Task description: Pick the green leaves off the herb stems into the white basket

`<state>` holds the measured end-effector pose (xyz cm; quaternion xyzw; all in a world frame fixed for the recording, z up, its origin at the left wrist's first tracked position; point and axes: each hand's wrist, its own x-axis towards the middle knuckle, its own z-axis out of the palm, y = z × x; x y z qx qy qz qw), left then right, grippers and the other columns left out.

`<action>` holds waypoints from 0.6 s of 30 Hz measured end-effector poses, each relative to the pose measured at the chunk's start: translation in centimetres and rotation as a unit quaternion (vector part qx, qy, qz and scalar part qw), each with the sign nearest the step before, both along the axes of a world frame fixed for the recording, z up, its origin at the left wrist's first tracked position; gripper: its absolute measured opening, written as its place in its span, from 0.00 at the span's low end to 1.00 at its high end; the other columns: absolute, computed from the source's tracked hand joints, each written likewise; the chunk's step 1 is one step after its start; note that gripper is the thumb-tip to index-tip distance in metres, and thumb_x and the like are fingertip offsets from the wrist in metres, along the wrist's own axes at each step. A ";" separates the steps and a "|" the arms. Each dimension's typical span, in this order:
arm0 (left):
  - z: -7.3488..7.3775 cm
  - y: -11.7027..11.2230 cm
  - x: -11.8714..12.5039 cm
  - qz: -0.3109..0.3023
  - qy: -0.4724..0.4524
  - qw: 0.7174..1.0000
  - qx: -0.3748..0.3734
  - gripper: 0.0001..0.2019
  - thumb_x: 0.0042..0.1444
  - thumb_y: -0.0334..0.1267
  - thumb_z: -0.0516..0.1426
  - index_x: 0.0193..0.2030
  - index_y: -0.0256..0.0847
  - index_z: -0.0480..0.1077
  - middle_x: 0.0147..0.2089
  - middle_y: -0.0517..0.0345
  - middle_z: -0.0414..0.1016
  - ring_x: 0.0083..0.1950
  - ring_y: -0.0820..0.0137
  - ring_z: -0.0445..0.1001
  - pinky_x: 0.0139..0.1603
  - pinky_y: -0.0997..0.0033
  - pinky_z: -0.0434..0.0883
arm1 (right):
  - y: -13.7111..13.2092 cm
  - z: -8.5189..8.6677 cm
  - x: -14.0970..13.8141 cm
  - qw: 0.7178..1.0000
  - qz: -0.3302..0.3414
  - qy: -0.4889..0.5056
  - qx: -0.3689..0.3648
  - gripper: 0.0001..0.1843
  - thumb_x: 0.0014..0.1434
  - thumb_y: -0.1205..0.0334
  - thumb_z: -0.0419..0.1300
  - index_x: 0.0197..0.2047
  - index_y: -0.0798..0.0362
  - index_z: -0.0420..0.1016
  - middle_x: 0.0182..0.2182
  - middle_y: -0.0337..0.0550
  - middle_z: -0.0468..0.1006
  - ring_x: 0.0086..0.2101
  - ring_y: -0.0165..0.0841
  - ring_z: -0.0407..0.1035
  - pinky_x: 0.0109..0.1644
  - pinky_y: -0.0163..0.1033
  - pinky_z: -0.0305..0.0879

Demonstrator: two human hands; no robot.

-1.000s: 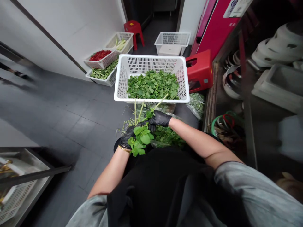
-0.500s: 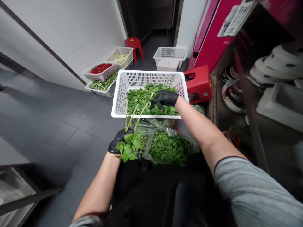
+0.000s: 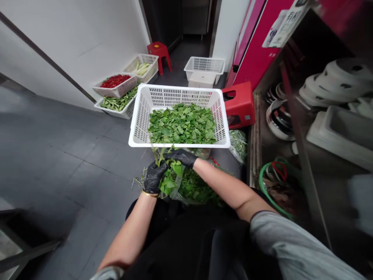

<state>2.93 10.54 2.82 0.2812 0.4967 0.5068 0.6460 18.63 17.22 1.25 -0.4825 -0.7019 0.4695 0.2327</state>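
A: The leafy sprig (image 3: 171, 178) is down low, just below the white basket's (image 3: 180, 145) near rim. Bright green, broad crinkled leaves, all bunched together.

B: Thin pale stems tilt up towards that rim. The left hand (image 3: 153, 177) grips the stalks, and the right hand (image 3: 180, 156) closes on the upper leaves.

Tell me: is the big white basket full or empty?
Partly full: green leaves cover the bottom of the white basket; its walls stand bare above them.
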 end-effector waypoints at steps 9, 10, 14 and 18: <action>1.1 -3.1 -2.5 0.018 0.027 0.999 -0.004 0.19 0.43 0.47 0.67 0.39 0.37 0.76 0.13 0.73 0.51 0.13 0.82 0.52 0.16 0.78 0.50 | -3.9 2.8 -0.6 0.943 0.193 -0.185 0.197 0.10 0.59 0.66 0.56 0.38 0.60 0.79 0.36 0.51 0.81 0.36 0.35 0.73 0.38 0.36 0.63; 1.4 -3.4 -2.7 -0.010 0.010 1.000 -0.015 0.19 0.43 0.45 0.68 0.39 0.36 0.76 0.13 0.73 0.51 0.13 0.81 0.52 0.16 0.77 0.51 | -4.6 3.0 -0.7 0.922 0.252 -0.211 0.206 0.09 0.58 0.68 0.57 0.37 0.60 0.79 0.36 0.52 0.81 0.36 0.36 0.73 0.38 0.36 0.63; 1.5 -4.4 -2.7 -0.029 -0.085 0.995 -0.044 0.12 0.46 0.42 0.67 0.29 0.35 0.73 0.13 0.70 0.52 0.14 0.81 0.54 0.15 0.77 0.52 | -6.3 1.4 -1.7 0.942 0.275 -0.114 0.157 0.05 0.53 0.67 0.62 0.31 0.58 0.79 0.32 0.49 0.82 0.35 0.36 0.74 0.38 0.36 0.64; 0.4 -4.5 -3.0 0.072 -0.176 0.982 0.009 0.12 0.53 0.43 0.63 0.29 0.36 0.71 0.12 0.72 0.47 0.13 0.82 0.49 0.16 0.79 0.54 | -4.4 -1.0 -1.8 0.992 0.032 0.100 0.076 0.18 0.61 0.52 0.55 0.34 0.56 0.80 0.31 0.47 0.81 0.34 0.35 0.75 0.39 0.38 0.68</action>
